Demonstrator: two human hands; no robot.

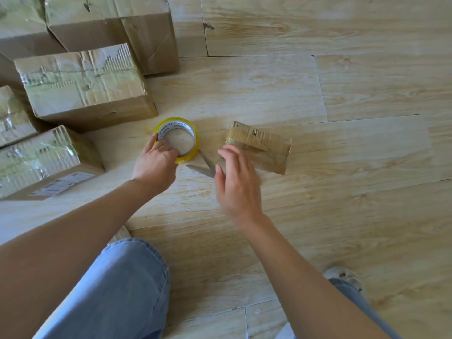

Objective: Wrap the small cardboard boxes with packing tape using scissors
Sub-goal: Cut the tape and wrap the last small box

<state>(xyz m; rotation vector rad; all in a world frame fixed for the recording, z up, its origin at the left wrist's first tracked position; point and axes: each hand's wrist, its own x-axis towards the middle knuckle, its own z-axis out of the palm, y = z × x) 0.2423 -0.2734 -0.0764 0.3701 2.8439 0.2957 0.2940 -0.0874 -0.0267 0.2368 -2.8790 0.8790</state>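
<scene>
Mid-floor, box: small flat brown cardboard box (pixel 263 149) lies on the planks with glossy tape across its top. Its near-left end is just beyond the fingertips of the right hand.
Tape: roll of yellow-tinted packing tape (pixel 176 139) with a white printed core lies flat, left of the box and well apart from it.
Scissors: grey metal scissors (pixel 204 165) lie between roll and box, blades spread in a V. Their handles are hidden under the right hand.
Left hand: left hand (pixel 156 165) grips the roll's near-left rim, fingers curled into the core.
Right hand: right hand (pixel 237 184) hovers over the scissors, motion-blurred, fingers straight and holding nothing.
Surface: pale wood-grain plank floor (pixel 342 81) with dark seams between the boards.
Surroundings: larger brown cardboard boxes (pixel 85 86), creased and taped, crowd the far left. A blue denim trouser leg (pixel 117 289) and a pale shoe (pixel 342 275) sit at the near edge.
</scene>
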